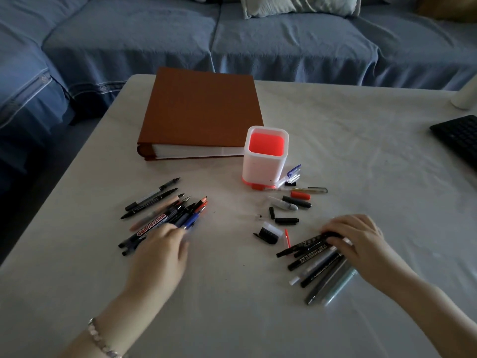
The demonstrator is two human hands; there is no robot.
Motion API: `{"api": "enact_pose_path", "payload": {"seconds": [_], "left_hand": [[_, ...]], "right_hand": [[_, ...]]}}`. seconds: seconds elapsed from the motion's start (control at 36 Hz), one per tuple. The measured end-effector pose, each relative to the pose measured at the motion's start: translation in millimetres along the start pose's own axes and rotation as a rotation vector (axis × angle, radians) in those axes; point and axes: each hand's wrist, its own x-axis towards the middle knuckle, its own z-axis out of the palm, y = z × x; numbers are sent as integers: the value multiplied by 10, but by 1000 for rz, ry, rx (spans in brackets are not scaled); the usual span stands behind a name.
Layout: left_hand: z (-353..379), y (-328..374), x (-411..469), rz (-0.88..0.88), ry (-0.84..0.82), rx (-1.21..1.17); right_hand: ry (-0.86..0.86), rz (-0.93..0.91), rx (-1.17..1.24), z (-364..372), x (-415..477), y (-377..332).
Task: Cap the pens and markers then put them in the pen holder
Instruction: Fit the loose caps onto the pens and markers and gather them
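A white pen holder [263,165] with a red inside and red base stands upright near the table's middle. Left of it lies a pile of uncapped pens and markers [165,210], one labelled WHITEBOARD. My left hand [161,254] rests at the near end of that pile, fingertips touching the pens. A second group of markers [316,264] lies at the right, and my right hand [357,241] lies over its far end, fingers curled onto a black marker. Loose caps [286,210], black, red, grey and blue, are scattered in front of the holder.
A thick brown binder [201,112] lies behind the holder. A black keyboard [459,138] pokes in at the right edge, with a white object [467,96] beyond it. The table has a white cloth [232,293]. A blue sofa [232,34] runs behind and to the left.
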Motion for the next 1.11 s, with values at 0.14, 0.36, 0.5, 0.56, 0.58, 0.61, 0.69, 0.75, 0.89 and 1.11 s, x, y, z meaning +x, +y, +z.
{"api": "enact_pose_path", "payload": {"seconds": [0.14,0.36,0.5,0.56,0.58,0.61,0.69,0.75,0.89,1.11], "left_hand": [[15,-22,-63,9,-32,151],[63,33,11,37,-72,206],[60,110,-29,16,-122,53],[23,175,-32,-47,-75,-107],[1,215,-34,-68,-58,-175],[-16,244,-36,-70,-33,-225],[-79,305,-48,-25,45,-308],[-128,332,-52,7,55,-346],[-251,439,-47,23,31,-461],[-322,577,-35,56,-17,-584]], "right_hand": [[-134,86,-62,-12,41,82],[-117,90,-51,73,157,-130],[-150,7,43,153,364,-482],[-177,12,48,223,444,-606],[-198,23,33,265,479,-649],[-223,38,5,309,509,-678],[-303,89,-96,435,578,-703],[-311,112,-123,491,601,-708],[-252,96,-146,507,586,-710],[-88,175,495,298,397,-751]]}}
